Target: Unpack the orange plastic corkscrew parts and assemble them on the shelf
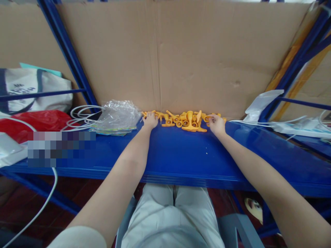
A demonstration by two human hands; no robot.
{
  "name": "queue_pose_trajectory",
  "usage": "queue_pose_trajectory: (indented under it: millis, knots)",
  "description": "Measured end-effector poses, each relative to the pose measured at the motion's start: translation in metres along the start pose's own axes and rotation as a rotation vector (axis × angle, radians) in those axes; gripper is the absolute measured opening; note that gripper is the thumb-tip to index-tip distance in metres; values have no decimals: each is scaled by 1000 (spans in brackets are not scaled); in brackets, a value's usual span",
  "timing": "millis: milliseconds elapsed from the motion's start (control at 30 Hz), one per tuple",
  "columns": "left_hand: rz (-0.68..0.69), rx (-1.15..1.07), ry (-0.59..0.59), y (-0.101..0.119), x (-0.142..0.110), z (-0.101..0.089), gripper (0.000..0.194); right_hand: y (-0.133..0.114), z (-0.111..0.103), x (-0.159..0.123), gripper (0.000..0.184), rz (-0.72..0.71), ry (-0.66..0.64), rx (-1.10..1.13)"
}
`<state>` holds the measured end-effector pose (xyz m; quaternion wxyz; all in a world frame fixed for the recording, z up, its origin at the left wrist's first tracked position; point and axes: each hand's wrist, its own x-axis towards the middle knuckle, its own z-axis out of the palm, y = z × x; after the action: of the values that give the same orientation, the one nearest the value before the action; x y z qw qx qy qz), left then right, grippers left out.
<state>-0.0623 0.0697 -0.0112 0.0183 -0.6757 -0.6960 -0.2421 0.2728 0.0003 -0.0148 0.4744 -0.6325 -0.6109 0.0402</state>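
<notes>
A row of yellow-orange plastic T-shaped pieces [190,121] lies at the back of the blue tabletop, against the cardboard. Some have round hollow ends, and thin metal spirals show near the left ones. My left hand [150,120] rests palm down over the left end of the row, fingers stretched out and touching pieces there. At the right end, my right hand [217,124] has its fingers and thumb closed on one yellow piece, which they partly hide.
Clear plastic bags [120,115] are stacked left of the row, beside coiled white cable [77,117]. A red bag [41,122] and a canvas bag [49,89] sit farther left. White power strips [302,128] lie at right. Blue posts [68,51] frame the cardboard wall [186,58].
</notes>
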Motion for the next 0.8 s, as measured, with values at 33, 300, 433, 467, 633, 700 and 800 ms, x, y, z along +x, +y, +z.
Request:
queue_pose_trajectory:
  millis: [33,300,433,467,633,700,800]
  knots:
    - [3,-1,4,0,0,0,56,1,1,2,37,-5,23,74]
    - [14,-24,22,2,-3,-3,56,4,7,9,35,29,149,414]
    - [12,-20,30,3,-6,-4,54,-3,11,3,23,104,44,431]
    - [14,-20,33,3,-6,-5,54,-5,11,2,20,114,25,422]
    - [122,-3,69,8,-9,-10,56,-11,10,2,27,89,44,408]
    - [224,6,113,15,-11,-16,58,-14,7,3,32,47,85,426]
    - [415,5,209,31,-16,-26,60,-20,0,1,36,-58,123,409]
